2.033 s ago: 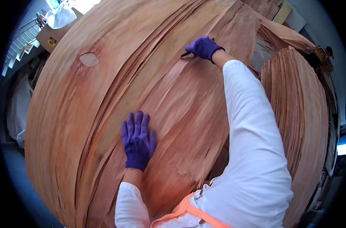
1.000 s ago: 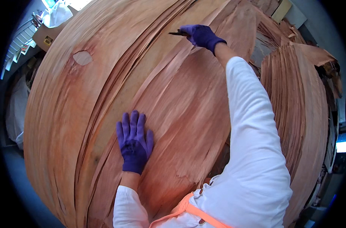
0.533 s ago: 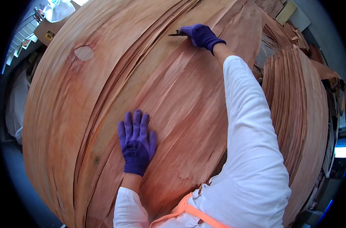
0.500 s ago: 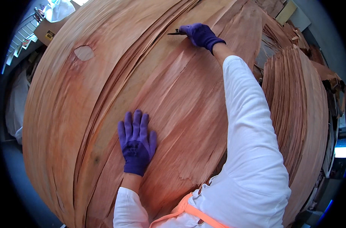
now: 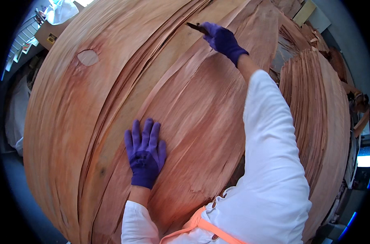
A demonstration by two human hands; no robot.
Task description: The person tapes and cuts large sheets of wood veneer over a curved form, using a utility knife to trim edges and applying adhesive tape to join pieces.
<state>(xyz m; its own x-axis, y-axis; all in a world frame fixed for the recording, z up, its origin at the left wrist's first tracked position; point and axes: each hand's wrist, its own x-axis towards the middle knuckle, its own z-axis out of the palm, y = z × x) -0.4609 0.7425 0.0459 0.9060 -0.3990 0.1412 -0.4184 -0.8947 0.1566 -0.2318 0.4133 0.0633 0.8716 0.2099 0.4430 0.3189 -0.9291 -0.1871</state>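
My left hand (image 5: 144,160), in a purple glove, lies flat with fingers spread on a reddish-brown wood veneer sheet (image 5: 193,122). Farther out, my right hand (image 5: 227,44), gloved the same way, is closed round a dark knife (image 5: 196,28). Its narrow blade points up and left, over the far part of the sheets near a ragged edge. Whether the blade touches the wood I cannot tell. A paler yellowish sheet (image 5: 130,97) shows as a strip left of the reddish one.
On the left spreads a broad veneer sheet (image 5: 55,142) with an oval hole. A stack of veneer strips (image 5: 305,89) stands right of my right arm, with torn scraps (image 5: 315,36) behind it. A white bag (image 5: 61,12) and a cardboard box (image 5: 51,34) are at the far left.
My right hand has shifted slightly right and nearer, and the knife has turned from pointing left to pointing up and left. My left hand stays in place.
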